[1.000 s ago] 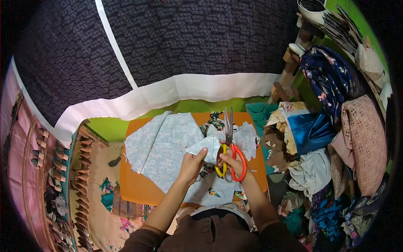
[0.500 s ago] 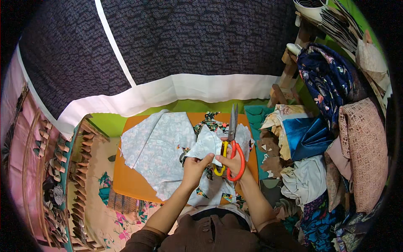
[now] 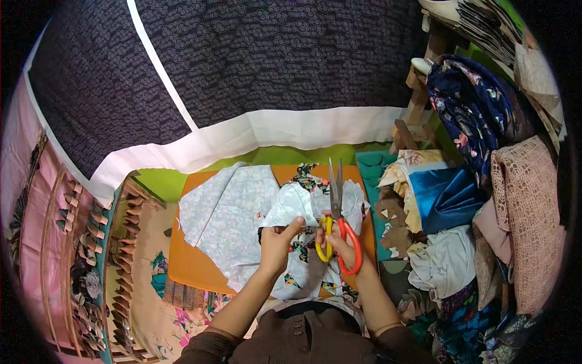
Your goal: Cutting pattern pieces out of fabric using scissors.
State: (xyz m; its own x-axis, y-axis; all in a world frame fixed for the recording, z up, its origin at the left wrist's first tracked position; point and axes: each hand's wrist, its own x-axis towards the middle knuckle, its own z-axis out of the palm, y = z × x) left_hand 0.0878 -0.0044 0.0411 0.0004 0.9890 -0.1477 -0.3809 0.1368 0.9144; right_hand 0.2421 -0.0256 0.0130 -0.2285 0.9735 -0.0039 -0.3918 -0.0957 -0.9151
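Note:
My left hand (image 3: 276,250) pinches a small white fabric piece (image 3: 291,206) between thumb and fingers above the middle of the table. Scissors (image 3: 335,197) with one red and one yellow handle are in my right hand (image 3: 341,244), blades pointing away from me and slightly apart. My right fingertips are just right of the white piece; whether they touch it I cannot tell. Beneath and left of my hands spreads a large pale cloth (image 3: 233,209) with a faint floral pattern. Dark floral cloth (image 3: 306,177) shows behind the white piece.
The cloths lie on an orange tabletop (image 3: 203,267). Piled fabrics, including a shiny blue cloth (image 3: 445,197) and a pink lacy cloth (image 3: 524,224), crowd the right side. A rack of pointed pieces (image 3: 118,267) stands at left. A dark patterned curtain (image 3: 285,54) hangs beyond the table.
My right hand has shifted slightly right and nearer to me, off the white fabric piece it pinched. The scissor blades have parted a little.

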